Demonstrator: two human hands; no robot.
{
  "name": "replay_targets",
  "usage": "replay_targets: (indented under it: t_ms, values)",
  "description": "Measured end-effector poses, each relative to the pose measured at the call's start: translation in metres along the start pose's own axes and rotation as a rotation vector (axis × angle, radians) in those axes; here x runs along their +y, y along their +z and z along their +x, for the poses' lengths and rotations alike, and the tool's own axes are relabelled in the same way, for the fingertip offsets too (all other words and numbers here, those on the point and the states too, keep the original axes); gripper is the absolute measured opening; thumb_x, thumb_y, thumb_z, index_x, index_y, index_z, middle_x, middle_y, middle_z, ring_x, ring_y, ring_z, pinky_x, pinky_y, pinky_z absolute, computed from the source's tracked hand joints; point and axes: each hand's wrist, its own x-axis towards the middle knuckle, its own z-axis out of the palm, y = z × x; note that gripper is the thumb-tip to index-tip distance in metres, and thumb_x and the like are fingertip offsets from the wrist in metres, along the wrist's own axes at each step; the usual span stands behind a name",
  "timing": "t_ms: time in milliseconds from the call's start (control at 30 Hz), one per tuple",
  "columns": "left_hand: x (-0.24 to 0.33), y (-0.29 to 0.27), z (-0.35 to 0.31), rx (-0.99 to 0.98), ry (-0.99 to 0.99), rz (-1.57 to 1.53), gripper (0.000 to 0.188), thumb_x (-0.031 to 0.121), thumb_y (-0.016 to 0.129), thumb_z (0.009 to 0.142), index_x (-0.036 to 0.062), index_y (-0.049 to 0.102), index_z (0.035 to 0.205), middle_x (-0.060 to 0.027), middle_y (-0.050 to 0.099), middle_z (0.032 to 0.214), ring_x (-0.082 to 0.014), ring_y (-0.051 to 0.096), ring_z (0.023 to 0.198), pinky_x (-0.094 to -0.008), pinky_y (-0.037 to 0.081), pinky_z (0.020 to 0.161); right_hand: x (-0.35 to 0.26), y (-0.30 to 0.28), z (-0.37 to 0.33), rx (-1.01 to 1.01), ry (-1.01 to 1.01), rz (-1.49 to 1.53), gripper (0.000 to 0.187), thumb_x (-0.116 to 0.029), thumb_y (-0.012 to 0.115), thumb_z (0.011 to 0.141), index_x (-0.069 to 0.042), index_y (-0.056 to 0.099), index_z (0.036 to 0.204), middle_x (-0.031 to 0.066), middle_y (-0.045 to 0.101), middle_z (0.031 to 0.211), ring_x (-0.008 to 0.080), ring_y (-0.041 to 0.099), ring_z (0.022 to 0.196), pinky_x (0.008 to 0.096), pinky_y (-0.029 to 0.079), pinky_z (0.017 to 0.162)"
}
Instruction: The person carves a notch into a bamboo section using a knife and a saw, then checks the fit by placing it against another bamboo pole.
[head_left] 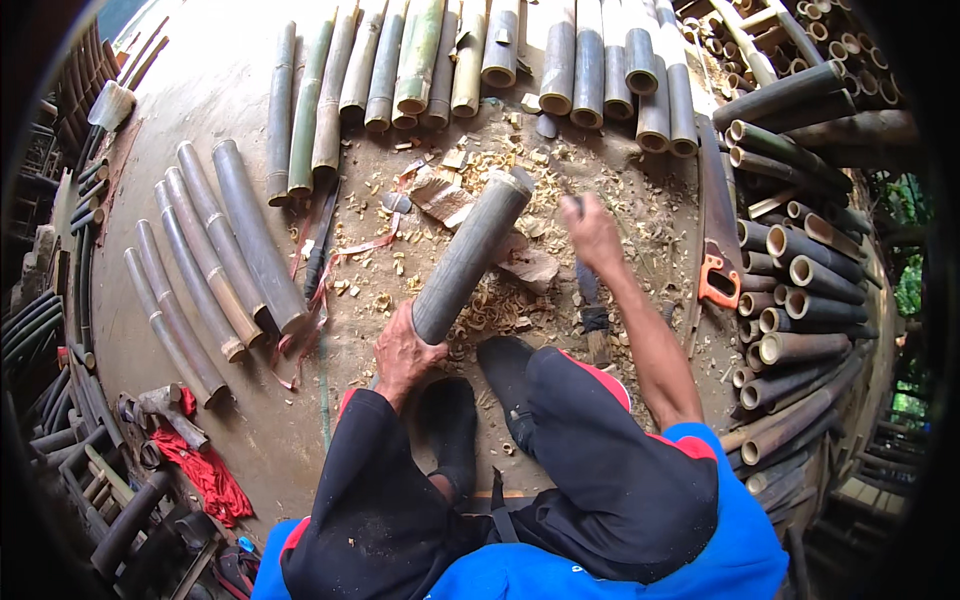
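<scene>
My left hand (pixel 405 350) is closed round the lower end of a thick grey-brown bamboo tube (pixel 468 260). The tube slants up to the right, across a rough wooden block (pixel 440 197) that it partly hides. To the right of its upper end, my right hand (pixel 595 235) is raised and closed. A small dark end of something pokes out by its thumb; the rest is hidden in the fist. Below that hand lies a broad-bladed knife (pixel 594 322) with a dark-wrapped handle, near my right foot.
Pale shavings (pixel 530 200) litter the floor round the block. Bamboo tubes stand in a row (pixel 415 60) at the far side, and several longer pieces (pixel 262 235) lie left. An orange-handled saw (pixel 718 280) lies right, beside stacked bamboo (pixel 790 348). A red cloth (pixel 205 475) is near left.
</scene>
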Motion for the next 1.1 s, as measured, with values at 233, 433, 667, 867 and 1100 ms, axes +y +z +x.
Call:
replay_targets:
  t_ms: [233,433,667,867,1100]
  values:
    - [-0.021,-0.026,0.000,-0.110,-0.098,-0.042,0.084,0.035,0.085,0.064,0.0086,0.057,0.138,-0.0195,0.070,0.121,-0.0375,0.068,0.113,-0.0470,0.053,0.098,-0.036,0.020,-0.010,-0.231,-0.250,-0.258,0.045,-0.051,0.055,0.105,-0.007,0.047,0.108,0.0222,0.069,0.084,0.0472,0.070,0.078,0.0573,0.055,0.071]
    - [-0.025,-0.025,0.005,0.026,-0.212,-0.665,0.100,0.041,0.088,0.078,-0.0004,0.038,0.154,-0.0244,0.060,0.130,-0.0335,0.065,0.112,-0.0433,0.053,0.098,0.090,-0.011,0.035,0.240,0.226,0.159,0.044,-0.040,0.075,0.093,0.002,0.061,0.094,0.0143,0.065,0.078,0.0251,0.064,0.076,0.0439,0.051,0.070]
    - [-0.157,-0.096,0.027,0.727,-0.751,-1.279,0.041,0.021,0.076,0.090,-0.0090,0.062,0.113,-0.0190,0.062,0.115,-0.0289,0.064,0.101,-0.0447,0.056,0.094,0.109,-0.003,0.004,0.206,0.200,-0.163,0.048,-0.036,0.070,0.094,0.006,0.057,0.113,0.0311,0.068,0.100,0.0501,0.067,0.097,0.0553,0.050,0.085]
    - [-0.157,-0.123,0.064,0.600,-0.625,-0.942,0.047,0.022,0.076,0.090,-0.0041,0.061,0.126,-0.0148,0.066,0.118,-0.0234,0.061,0.118,-0.0460,0.052,0.102,0.106,-0.006,0.015,0.096,0.201,-0.286,0.050,-0.033,0.070,0.095,0.006,0.056,0.123,0.0313,0.068,0.106,0.0500,0.065,0.104,0.0559,0.051,0.090]
    - [0.039,-0.029,0.018,0.028,-0.070,0.071,0.114,0.054,0.096,0.060,-0.0040,0.046,0.145,-0.0224,0.058,0.121,-0.0381,0.058,0.122,-0.0492,0.049,0.103,0.017,0.040,-0.013,0.148,-0.342,-0.451,0.055,-0.045,0.070,0.096,0.005,0.061,0.116,0.0271,0.063,0.114,0.0375,0.062,0.109,0.0473,0.052,0.094]
